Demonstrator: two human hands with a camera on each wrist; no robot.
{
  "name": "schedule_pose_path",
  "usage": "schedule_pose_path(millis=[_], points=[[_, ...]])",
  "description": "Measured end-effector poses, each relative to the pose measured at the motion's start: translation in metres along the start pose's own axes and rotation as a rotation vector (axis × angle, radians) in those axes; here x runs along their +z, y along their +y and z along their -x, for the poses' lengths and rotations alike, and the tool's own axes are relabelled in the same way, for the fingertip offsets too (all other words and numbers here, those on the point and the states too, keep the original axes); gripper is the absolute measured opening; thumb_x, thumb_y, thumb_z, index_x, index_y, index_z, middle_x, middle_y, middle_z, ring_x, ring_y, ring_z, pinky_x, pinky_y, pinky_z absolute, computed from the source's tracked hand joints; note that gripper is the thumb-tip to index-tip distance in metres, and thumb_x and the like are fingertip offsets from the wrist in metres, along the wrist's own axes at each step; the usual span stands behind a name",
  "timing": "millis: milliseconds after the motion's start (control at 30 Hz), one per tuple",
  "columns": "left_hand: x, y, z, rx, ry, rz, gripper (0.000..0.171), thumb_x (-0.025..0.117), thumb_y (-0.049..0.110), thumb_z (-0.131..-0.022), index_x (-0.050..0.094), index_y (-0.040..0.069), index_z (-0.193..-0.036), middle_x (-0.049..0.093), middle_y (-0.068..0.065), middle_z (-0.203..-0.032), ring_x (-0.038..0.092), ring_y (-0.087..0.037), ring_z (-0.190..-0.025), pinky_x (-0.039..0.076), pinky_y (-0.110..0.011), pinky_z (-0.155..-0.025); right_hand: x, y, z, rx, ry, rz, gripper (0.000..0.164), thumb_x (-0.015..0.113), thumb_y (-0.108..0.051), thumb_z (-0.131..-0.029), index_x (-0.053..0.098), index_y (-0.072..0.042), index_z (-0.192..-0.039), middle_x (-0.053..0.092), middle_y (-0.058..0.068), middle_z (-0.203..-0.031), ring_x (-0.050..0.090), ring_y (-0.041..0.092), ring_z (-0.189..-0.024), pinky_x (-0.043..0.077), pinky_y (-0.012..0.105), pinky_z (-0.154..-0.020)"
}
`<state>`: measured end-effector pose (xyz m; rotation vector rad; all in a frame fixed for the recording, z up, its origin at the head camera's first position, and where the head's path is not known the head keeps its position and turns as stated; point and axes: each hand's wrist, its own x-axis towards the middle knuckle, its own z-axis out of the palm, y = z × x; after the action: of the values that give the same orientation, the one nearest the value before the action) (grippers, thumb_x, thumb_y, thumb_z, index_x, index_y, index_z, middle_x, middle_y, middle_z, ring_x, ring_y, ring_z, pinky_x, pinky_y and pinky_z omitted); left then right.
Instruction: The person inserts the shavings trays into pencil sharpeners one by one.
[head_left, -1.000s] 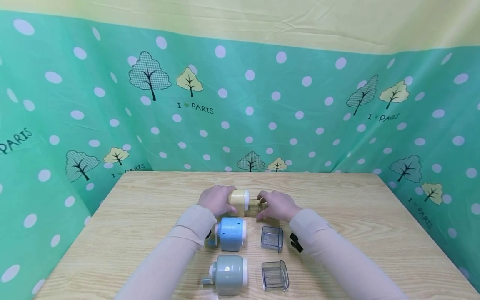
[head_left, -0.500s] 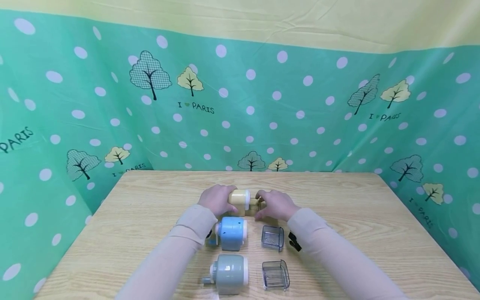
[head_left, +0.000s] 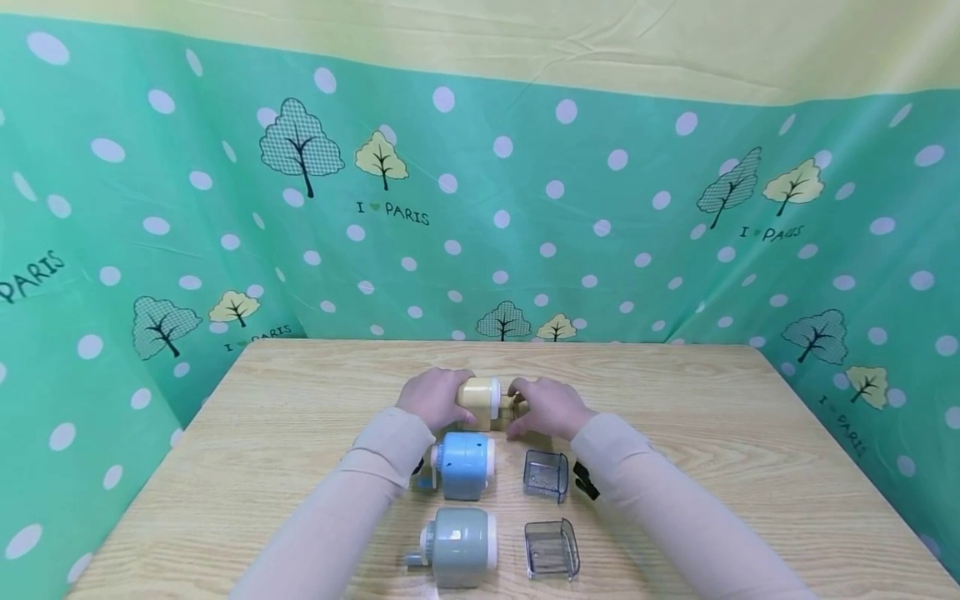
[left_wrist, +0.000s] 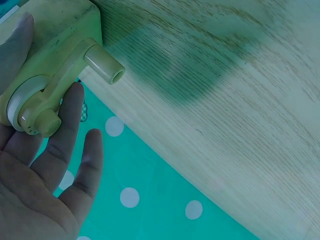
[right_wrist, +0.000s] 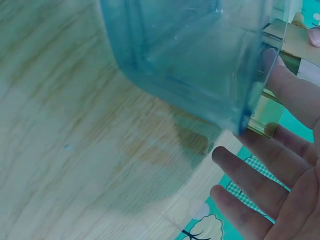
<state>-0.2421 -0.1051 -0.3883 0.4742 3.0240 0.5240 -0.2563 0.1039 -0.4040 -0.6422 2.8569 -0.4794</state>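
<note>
One see-through drawer [head_left: 506, 410] pokes out less from the yellow pencil sharpener [head_left: 477, 393] than a second ago; the right hand [head_left: 553, 408] pinches that drawer and has come closer; the left hand [head_left: 437, 400] grips the sharpener's smooth, boxy body near the back of the wood-grain tabletop [head_left: 315, 400]; its crank [left_wrist: 75, 65] is yellow too; a shiny blue sharpener [head_left: 463, 465] and a gray-green sharpener [head_left: 461, 546] stand nearer.
</note>
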Motion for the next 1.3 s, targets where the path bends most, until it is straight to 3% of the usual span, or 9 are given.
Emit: schedule_pose_path(millis=[533,1300], points=[[-0.001,0.001,-0.001,-0.006,-0.004,0.002,0.069,0.086,0.035,-0.067,0.069,0.012,-0.129,0.070,-0.001,-0.088,0.059,-0.017,-0.075,0.052,-0.038,-0.068,-0.002,-0.006,-0.003,-0.019,0.006,0.019,0.068,0.085,-0.041,-0.068,0.066,-0.008,-0.125,0.074,0.011,-0.113,0.068,0.028,-0.096,0.054,0.047,-0.089],[0.001,-0.002,-0.002,-0.001,0.005,0.007,0.068,0.086,0.035,-0.067,0.069,0.012,-0.129,0.070,0.000,-0.087,0.058,-0.015,-0.071,0.051,-0.037,-0.066,-0.001,-0.014,-0.005,-0.018,-0.006,-0.005,0.066,0.086,-0.036,-0.070,0.065,-0.006,-0.125,0.073,0.013,-0.114,0.068,0.028,-0.099,0.054,0.045,-0.091]])
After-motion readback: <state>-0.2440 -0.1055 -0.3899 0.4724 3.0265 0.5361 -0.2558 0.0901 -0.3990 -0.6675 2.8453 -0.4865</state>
